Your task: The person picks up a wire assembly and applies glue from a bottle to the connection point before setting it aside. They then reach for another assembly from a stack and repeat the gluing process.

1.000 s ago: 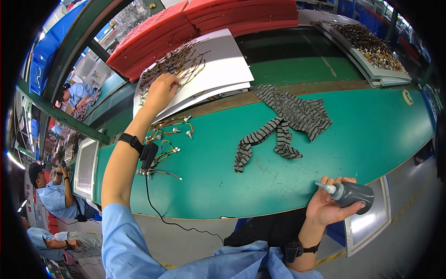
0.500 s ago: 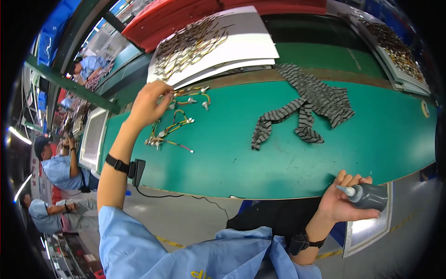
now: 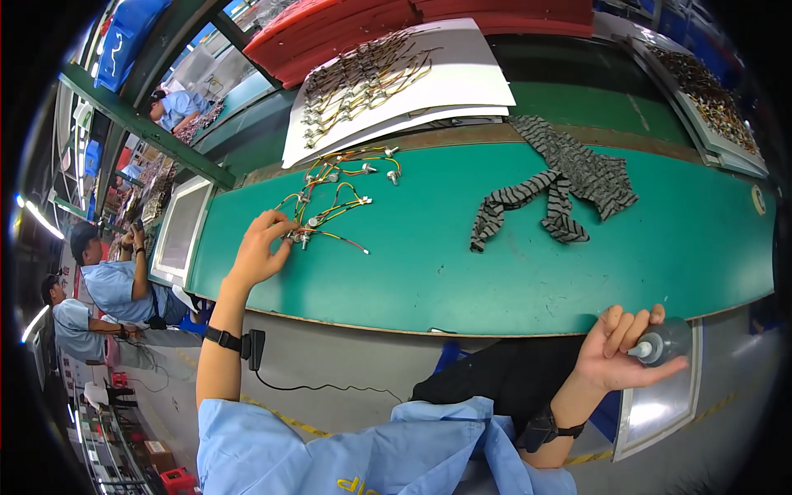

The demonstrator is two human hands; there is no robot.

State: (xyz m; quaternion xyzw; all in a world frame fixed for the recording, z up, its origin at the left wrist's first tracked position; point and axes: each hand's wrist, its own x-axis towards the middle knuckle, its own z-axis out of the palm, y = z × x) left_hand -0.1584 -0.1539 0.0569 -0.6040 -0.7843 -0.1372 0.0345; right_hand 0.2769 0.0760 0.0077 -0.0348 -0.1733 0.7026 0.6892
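My left hand (image 3: pixel 266 249) is at the left of the green table, its fingers closed together on the near end of a wire harness (image 3: pixel 337 212) with yellow, black and red wires and small silver parts. The fingertips partly hide what they pinch. Just beyond lie more harnesses (image 3: pixel 351 167) of the same kind. Off the table's front edge at the right, my right hand (image 3: pixel 615 351) holds a dark translucent squeeze bottle (image 3: pixel 667 340) with a pale nozzle. The bottle lies across the palm, tilted, with the fingers curled beside it.
A striped grey and black cloth (image 3: pixel 577 177) lies on the green table (image 3: pixel 412 272). Behind it, white sheets (image 3: pixel 474 70) carry rows of harnesses, near red material (image 3: pixel 355 37). More parts fill a tray (image 3: pixel 701 91) at far right. Co-workers (image 3: pixel 115 280) are at the left.
My left hand has moved nearer, from the far harnesses to the near one. My right hand still holds the bottle, now turned so its nozzle faces me more. The view has shifted slightly.
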